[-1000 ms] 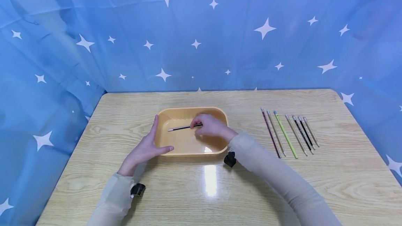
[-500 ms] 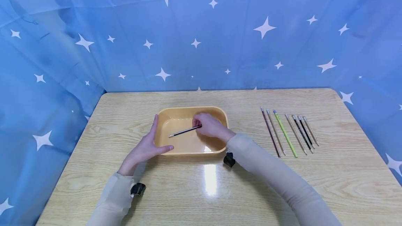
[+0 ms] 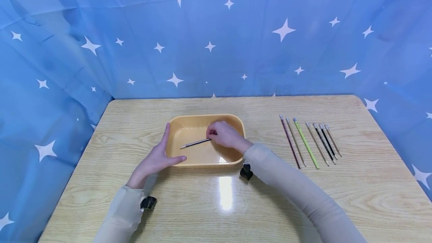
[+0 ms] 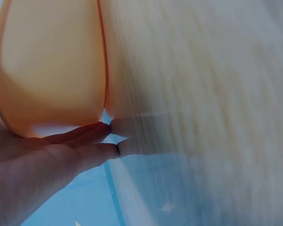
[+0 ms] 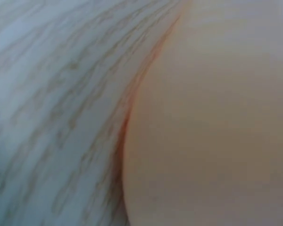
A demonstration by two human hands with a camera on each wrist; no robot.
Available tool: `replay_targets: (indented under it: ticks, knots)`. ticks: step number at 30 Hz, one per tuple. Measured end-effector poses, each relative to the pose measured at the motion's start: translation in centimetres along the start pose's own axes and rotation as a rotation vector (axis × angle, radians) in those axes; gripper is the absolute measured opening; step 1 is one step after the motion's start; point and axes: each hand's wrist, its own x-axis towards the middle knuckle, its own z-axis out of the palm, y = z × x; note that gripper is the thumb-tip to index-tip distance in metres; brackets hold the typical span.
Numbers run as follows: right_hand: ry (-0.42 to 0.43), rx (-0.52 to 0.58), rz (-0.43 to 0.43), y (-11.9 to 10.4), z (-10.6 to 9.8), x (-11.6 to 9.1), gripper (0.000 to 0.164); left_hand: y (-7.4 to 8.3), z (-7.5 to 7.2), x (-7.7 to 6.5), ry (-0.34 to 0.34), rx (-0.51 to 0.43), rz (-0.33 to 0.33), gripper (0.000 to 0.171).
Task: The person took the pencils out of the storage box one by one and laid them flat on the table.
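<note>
In the head view, a dark pencil (image 3: 195, 143) with a pale tip slants inside a shallow yellow-orange tray (image 3: 197, 156). My right hand (image 3: 223, 134) reaches into the tray and pinches the pencil near its right end, which the fingers hide. Whether the pencil touches the tray floor, I cannot tell. At the tray's left end rests my left hand (image 3: 156, 160), its fingers straight along the outside and its thumb over the near rim. The left wrist view shows those fingers (image 4: 89, 153) against the tray wall. Only the tray side (image 5: 203, 117) and tabletop appear, blurred, in the right wrist view.
Right of the tray, several pencils lie side by side on the wooden table (image 3: 371, 183), among them a lime-green pencil (image 3: 306, 143) and a dark red pencil (image 3: 290, 141). A blue star-patterned curtain (image 3: 249, 48) hangs behind the table's far edge.
The pencil's pale end has swung toward the near side of the tray. More recently the pencil has lowered slightly under my right fingers. My left hand has stayed in place.
</note>
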Motion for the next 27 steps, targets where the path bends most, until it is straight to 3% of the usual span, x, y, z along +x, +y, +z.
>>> replay_targets:
  ticks: [6, 9, 19, 27]
  knots:
    - [-0.008, -0.071, -0.027, -0.18, 0.04, -0.11, 0.008, 0.06, 0.00, 0.01, 0.000, 0.008, 0.002, 0.122]
    - [-0.017, -0.061, -0.022, -0.22, 0.06, -0.09, 0.002, 0.06, -0.03, 0.04, -0.002, 0.005, 0.003, 0.122]
    - [-0.062, -0.076, -0.049, -0.31, -0.01, 0.13, 0.005, 0.13, -0.18, 0.02, -0.001, -0.004, 0.002, 0.122]
    - [0.002, 0.062, -0.105, -0.05, 0.24, -0.02, 0.002, 0.09, -0.12, 0.01, -0.004, -0.020, -0.007, 0.123]
